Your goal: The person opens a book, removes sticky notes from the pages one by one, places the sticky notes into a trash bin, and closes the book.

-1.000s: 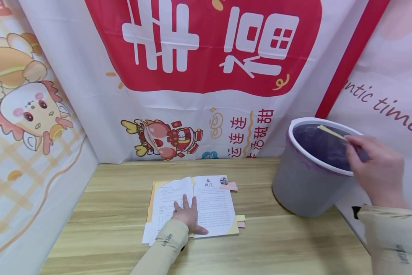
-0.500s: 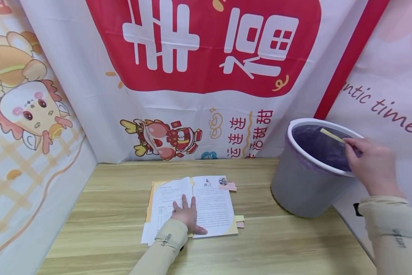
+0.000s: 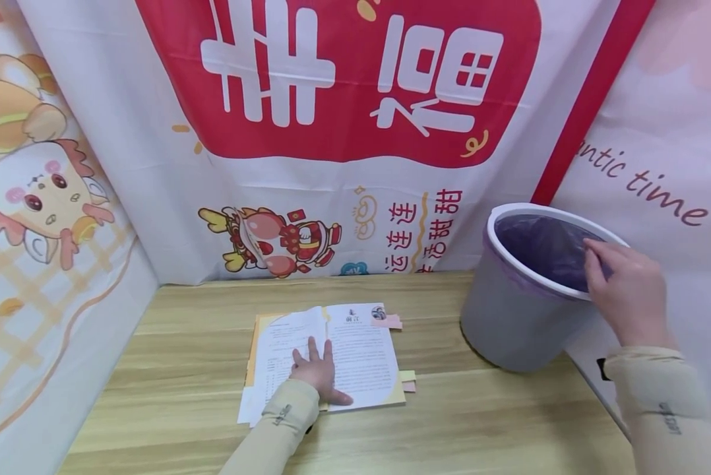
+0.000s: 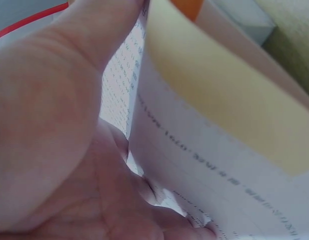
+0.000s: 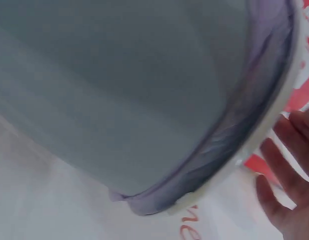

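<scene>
My left hand (image 3: 316, 377) lies spread over the inner fold of an open book (image 3: 364, 363) on the table, thumb on the right-hand page. Seen from the left wrist, a printed page (image 4: 194, 150) with a yellow corner curves up beside the palm of the left hand (image 4: 94, 165). My right hand (image 3: 628, 284) is over the near right rim of a grey trash can (image 3: 510, 323), thumb and forefinger close together. In the right wrist view, the fingers of the right hand (image 5: 289, 170) are loosely bent beside the rim and hold nothing visible. No strip of paper shows now.
Pink tabs (image 3: 388, 321) and a yellow tab (image 3: 407, 376) stick out from the book's right edge. A purple liner (image 3: 545, 247) lines the can. The wood-grain table (image 3: 427, 422) meets a printed cloth backdrop (image 3: 355, 142) behind and at both sides.
The yellow paper strip that my right hand pinched over the can is gone from its fingers. That hand has shifted slightly left; my left hand stays on the book.
</scene>
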A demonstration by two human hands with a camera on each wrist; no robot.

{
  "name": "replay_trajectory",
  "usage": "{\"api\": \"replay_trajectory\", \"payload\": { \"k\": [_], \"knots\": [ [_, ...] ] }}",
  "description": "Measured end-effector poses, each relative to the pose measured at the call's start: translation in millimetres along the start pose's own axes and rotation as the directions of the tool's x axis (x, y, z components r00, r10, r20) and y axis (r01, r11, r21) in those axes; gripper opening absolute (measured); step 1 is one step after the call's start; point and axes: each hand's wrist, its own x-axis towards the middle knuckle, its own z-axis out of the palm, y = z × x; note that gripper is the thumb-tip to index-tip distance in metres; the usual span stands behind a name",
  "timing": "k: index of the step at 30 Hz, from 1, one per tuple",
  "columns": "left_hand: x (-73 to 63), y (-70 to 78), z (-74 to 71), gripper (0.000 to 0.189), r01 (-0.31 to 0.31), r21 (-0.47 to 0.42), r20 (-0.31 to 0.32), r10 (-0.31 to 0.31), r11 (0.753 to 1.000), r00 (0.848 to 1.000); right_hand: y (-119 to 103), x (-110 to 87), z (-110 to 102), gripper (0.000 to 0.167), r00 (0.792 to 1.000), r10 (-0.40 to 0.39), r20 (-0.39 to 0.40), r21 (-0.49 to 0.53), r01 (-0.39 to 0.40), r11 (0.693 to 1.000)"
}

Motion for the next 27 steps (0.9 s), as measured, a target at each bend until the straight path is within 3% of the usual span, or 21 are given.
{"api": "replay_trajectory", "payload": {
  "k": [3, 7, 10, 12, 15, 18, 22, 27],
  "knots": [
    [0.7, -0.6, -1.1, 0.130, -0.001, 0.009, -0.001, 0.001, 1.000, 1.000, -15.4, -3.7, 2.4, 0.025, 0.984, -0.070, -0.164, 0.043, 0.078, 0.996],
    [1.8, 0.4, -2.1, 0.130, -0.004, 0.010, 0.002, 0.004, 1.000, 1.000, -46.5, -9.0, 7.4, 0.026, 0.932, -0.137, -0.336, 0.123, 0.188, 0.974],
    [3.0, 1.4, -2.6, 0.131, -0.005, 0.015, 0.000, 0.005, 1.000, 1.000, -74.1, -14.5, 15.6, 0.026, 0.888, -0.210, -0.409, 0.171, 0.301, 0.938],
    [4.2, 1.4, -3.1, 0.132, -0.005, 0.020, -0.006, 0.005, 1.000, 1.000, -88.0, -20.0, 24.8, 0.026, 0.866, -0.284, -0.412, 0.184, 0.384, 0.905],
    [5.7, 1.3, -3.8, 0.132, -0.007, 0.023, -0.013, 0.007, 1.000, 1.000, -98.6, -31.3, 44.5, 0.028, 0.854, -0.390, -0.346, 0.204, 0.474, 0.857],
    [5.6, 1.4, -3.9, 0.133, -0.007, 0.017, -0.011, 0.007, 1.000, 1.000, -100.3, -45.9, 68.4, 0.028, 0.869, -0.446, -0.216, 0.238, 0.490, 0.839],
    [4.3, 0.9, -3.1, 0.134, -0.005, 0.007, -0.009, 0.005, 1.000, 1.000, -99.1, -65.5, 100.0, 0.027, 0.892, -0.452, 0.009, 0.274, 0.433, 0.859],
    [4.0, -0.7, -2.5, 0.133, -0.003, 0.006, -0.004, 0.003, 1.000, 1.000, -97.8, -88.2, 136.6, 0.019, 0.880, -0.425, 0.212, 0.313, 0.351, 0.883]
  ]
}}
